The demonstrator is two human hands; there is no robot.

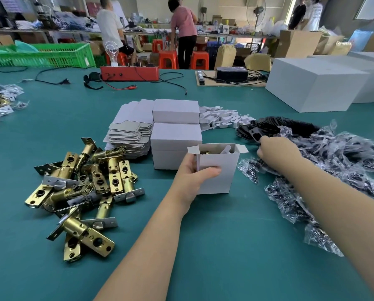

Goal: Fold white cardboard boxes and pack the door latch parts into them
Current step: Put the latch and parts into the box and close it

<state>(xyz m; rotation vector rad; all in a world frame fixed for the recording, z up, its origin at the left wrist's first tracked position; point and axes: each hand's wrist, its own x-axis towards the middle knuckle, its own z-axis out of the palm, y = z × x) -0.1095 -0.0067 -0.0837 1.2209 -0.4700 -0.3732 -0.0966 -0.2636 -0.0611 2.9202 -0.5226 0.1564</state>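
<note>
My left hand [194, 172] grips the open white box [216, 168] upright on the table [214, 246], thumb across its front; thin card, light, crushable, so I hold its side edges. My right hand [277, 148] reaches into the bagged black parts [333, 153]; grip hidden. Two closed boxes [176, 122] behind, roughly fifteen brass latches [84, 187] at my left.

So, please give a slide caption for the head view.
Left hand holds an open white box while right hand reaches into black plates.
</note>
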